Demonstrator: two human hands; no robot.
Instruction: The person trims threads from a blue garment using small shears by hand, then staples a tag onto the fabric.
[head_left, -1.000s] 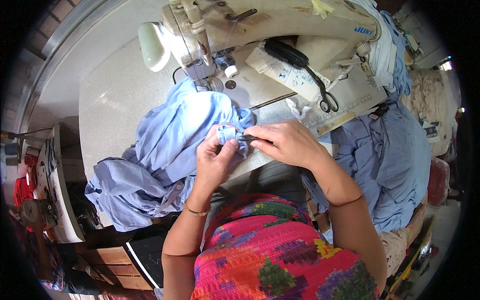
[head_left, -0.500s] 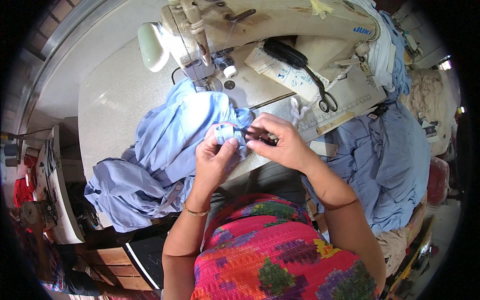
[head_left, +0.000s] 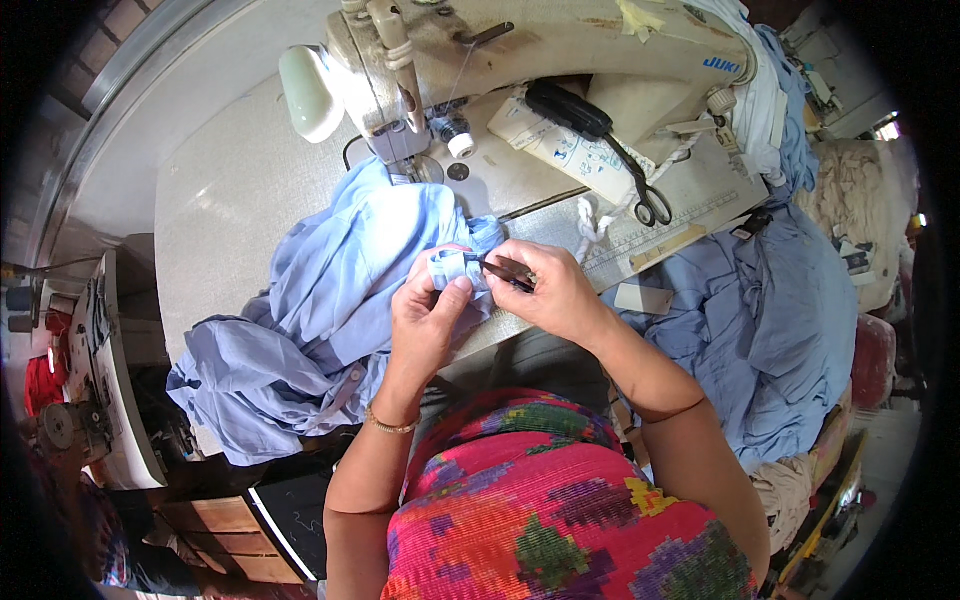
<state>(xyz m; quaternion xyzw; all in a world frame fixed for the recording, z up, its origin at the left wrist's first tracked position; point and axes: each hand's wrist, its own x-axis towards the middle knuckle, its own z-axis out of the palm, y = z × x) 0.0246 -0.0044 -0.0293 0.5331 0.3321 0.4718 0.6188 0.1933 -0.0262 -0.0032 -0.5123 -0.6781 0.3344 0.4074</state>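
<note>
A light blue shirt (head_left: 330,270) with buttons lies bunched on the sewing table, partly under the sewing machine's head. My left hand (head_left: 430,300) is closed on a folded strip of it, pinching the cloth between thumb and fingers. In my right hand (head_left: 548,290) is a pair of dark thread snips (head_left: 512,274), gripped between thumb and fingers. Their pointed tip meets the edge of the pinched strip. My fingers hide the rest of the snips.
The sewing machine (head_left: 560,40) spans the back. On its bed rest black-handled scissors (head_left: 625,155), a marked paper (head_left: 535,130) and a white knotted cord (head_left: 590,228). A heap of blue garments (head_left: 750,320) with a white tag (head_left: 643,298) lies at right.
My right hand has shifted slightly left and turned, bringing the snips' point to the cloth's edge. The left hand keeps its pinch almost in place.
</note>
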